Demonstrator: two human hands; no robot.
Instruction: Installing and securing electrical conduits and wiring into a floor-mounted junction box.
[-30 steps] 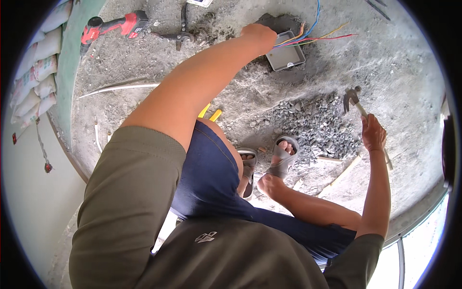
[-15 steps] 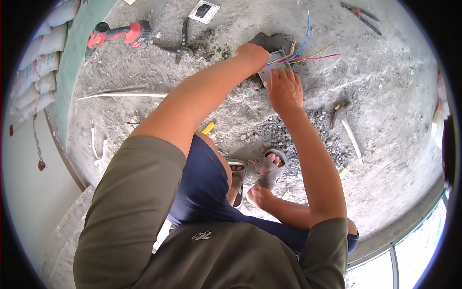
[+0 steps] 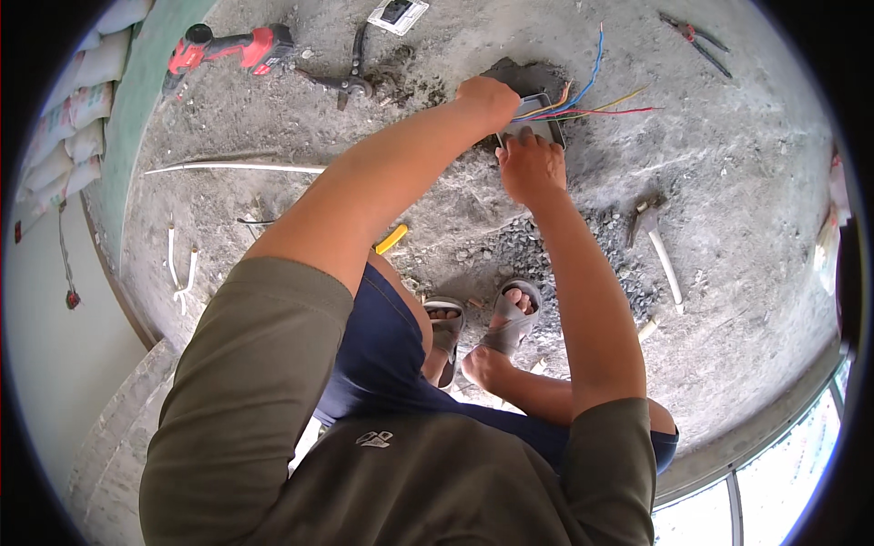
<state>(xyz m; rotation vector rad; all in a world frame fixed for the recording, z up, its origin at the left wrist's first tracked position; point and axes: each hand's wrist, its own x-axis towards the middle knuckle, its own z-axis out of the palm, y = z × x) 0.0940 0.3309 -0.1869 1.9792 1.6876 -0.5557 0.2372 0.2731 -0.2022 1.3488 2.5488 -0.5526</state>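
A light grey electrical box (image 3: pixel 550 134) sits at a dark patch of damp mortar in the rough concrete. Several loose wires (image 3: pixel 594 71), blue, red, yellow and green, come out of it and fan up and to the right. My left hand (image 3: pixel 489 103) is closed at the box's left side; its fingers are turned away, so what they hold is hidden. With its fingers bent over the near wall into the box, my right hand (image 3: pixel 533 168) grips that edge, thumb at the near left corner.
Lying around are a red cordless power tool (image 3: pixel 238 48), dark long-handled cutters (image 3: pixel 350 80), red-black pliers (image 3: pixel 696 42), a hammer (image 3: pixel 657 241), a yellow-handled tool (image 3: pixel 391 239), a white switch plate (image 3: pixel 398 15) and white conduit (image 3: pixel 237 166). Gravel (image 3: pixel 610 255) lies near my sandalled feet. Sacks (image 3: pixel 77 127) line the left.
My right hand has slid slightly left and its fingers, straighter before, now bend into the box. My left hand stays at the box's left side. The whole view has shifted a little.
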